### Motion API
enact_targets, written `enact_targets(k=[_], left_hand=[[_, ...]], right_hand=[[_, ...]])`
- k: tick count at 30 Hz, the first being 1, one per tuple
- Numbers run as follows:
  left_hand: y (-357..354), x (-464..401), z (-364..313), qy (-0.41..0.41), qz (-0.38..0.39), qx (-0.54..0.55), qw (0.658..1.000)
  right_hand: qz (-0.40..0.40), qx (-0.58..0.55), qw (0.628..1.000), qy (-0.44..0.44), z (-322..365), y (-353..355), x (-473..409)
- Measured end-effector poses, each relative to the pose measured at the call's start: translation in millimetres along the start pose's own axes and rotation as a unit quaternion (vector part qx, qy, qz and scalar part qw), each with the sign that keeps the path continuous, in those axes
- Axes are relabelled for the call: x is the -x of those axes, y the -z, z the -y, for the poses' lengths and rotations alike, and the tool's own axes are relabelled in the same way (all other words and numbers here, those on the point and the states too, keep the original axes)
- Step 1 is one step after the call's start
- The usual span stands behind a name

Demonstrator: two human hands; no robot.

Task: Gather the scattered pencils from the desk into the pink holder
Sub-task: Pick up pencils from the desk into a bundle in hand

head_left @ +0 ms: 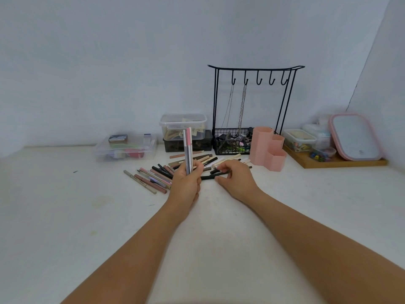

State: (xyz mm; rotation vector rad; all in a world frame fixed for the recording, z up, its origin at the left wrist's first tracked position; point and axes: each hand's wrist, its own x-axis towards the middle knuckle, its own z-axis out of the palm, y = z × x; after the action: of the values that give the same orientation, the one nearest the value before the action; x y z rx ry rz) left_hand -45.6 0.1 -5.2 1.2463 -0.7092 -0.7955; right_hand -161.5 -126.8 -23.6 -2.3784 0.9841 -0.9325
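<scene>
Several pencils [153, 177] in pink, black, beige and brown lie scattered on the white desk [65, 205]. My left hand [186, 183] is shut on two upright pencils [188, 150], grey with pink ends. Just to its right, my right hand [235, 177] rests on the desk with its fingertips pinching a black pencil [208, 177] that lies flat. The pink holder [267, 147], made of three stepped hexagonal cups, stands right of the pile and looks empty from here.
A black wire jewellery stand [252, 102] with a basket rises behind the holder. Stacked plastic boxes [183, 128] and a clear box [126, 147] sit at the back. A wooden tray [337, 162] with small containers and a pink-rimmed mirror [355, 137] is at the right.
</scene>
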Motion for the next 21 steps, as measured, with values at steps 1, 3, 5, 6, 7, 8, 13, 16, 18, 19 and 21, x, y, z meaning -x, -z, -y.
enact_targets(k=[1, 3, 5, 6, 7, 8, 13, 16, 18, 19, 21], left_hand=[[0.4, 0.8, -0.4, 0.005, -0.002, 0.011, 1.000], [1.3, -0.6, -0.9, 0.014, -0.008, 0.021, 1.000], [1.1, -1.3, -1.1, 0.019, -0.011, 0.025, 0.999], [0.8, -1.6, -1.2, 0.020, -0.012, 0.028, 0.999], [0.2, -1.7, -0.9, 0.021, -0.013, 0.029, 0.999], [0.0, -1.8, -0.9, 0.023, -0.015, 0.032, 0.999], [1.4, -2.1, -0.8, 0.033, -0.010, 0.041, 0.999], [0.8, -0.6, -1.2, 0.034, -0.007, 0.036, 0.999], [0.9, -0.4, -1.5, 0.034, -0.008, 0.038, 0.999], [1.1, -0.3, -1.7, 0.034, -0.009, 0.038, 0.999], [0.8, -0.2, -1.6, 0.030, -0.010, 0.033, 0.999]], right_hand=[[0.008, 0.017, 1.000, 0.013, -1.4, -0.4, -1.7], [0.023, 0.034, 0.999, 0.032, -2.1, -1.2, -4.1], [0.038, 0.057, 0.997, 0.042, -0.7, -3.1, -5.5], [0.042, 0.065, 0.996, 0.045, 0.2, -3.0, -6.0], [0.047, 0.068, 0.996, 0.042, -0.5, -1.8, -5.1], [0.054, 0.067, 0.995, 0.039, -1.1, 1.0, -4.2], [0.080, 0.041, 0.996, 0.008, -19.0, 31.0, 1.8], [0.069, 0.004, 0.997, -0.029, -31.6, 50.6, 1.9], [0.059, -0.092, 0.991, -0.082, -35.1, 59.5, 1.0], [0.050, -0.157, 0.981, -0.108, -34.6, 62.1, 1.1], [0.038, -0.300, 0.940, -0.155, -26.7, 64.4, 3.4]])
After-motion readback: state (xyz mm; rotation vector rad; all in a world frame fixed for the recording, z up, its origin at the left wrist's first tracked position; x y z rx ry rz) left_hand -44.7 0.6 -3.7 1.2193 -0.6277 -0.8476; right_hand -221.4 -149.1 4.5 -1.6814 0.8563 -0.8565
